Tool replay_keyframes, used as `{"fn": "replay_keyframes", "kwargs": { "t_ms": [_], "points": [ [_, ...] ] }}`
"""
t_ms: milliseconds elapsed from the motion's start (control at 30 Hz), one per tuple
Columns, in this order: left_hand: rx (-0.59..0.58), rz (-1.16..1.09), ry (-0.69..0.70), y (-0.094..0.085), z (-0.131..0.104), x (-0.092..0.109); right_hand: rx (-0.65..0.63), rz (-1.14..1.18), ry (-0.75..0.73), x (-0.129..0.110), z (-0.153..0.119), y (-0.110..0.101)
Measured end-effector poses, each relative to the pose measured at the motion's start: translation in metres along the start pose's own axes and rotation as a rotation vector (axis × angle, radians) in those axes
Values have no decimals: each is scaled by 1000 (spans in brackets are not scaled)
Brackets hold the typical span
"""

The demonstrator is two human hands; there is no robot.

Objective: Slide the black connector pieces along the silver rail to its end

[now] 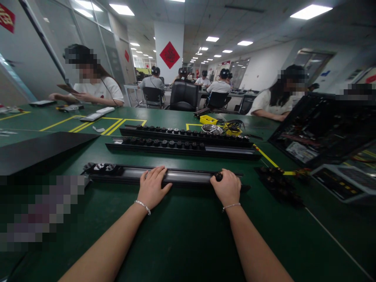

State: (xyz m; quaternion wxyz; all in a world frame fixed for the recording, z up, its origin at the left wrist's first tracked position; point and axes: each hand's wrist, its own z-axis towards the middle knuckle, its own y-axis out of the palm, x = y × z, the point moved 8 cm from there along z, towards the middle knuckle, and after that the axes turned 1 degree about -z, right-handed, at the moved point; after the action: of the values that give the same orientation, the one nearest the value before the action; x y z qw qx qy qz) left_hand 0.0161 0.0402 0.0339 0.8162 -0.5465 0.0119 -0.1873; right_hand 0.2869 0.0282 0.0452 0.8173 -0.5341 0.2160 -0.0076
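A long black channel rail [188,177] with a silvery inner strip lies crosswise on the green table in front of me. Several small black round parts [101,167] sit in its left end. My left hand [151,187] rests across the middle of the rail, fingers spread and lying flat over it. Near the rail's right end, my right hand [227,187] is closed round a small black round part [218,176], held at the channel. The undersides of my fingers are hidden.
Behind it lie two similar rails [232,150] with black parts in rows. A pile of black parts [276,182] is at right, beside a power supply [343,182] and an open computer case [311,133]. A metal bowl [211,129] stands farther back. Co-workers sit across the table.
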Motion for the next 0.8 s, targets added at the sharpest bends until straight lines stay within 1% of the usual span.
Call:
{"fn": "replay_keyframes", "kwargs": {
  "t_ms": [567,800],
  "points": [
    [7,0,-1,-1,0,0,13,-9,2,9,1,0],
    [2,-9,-1,-1,1,1,-62,14,-13,13,2,0]
  ]
}}
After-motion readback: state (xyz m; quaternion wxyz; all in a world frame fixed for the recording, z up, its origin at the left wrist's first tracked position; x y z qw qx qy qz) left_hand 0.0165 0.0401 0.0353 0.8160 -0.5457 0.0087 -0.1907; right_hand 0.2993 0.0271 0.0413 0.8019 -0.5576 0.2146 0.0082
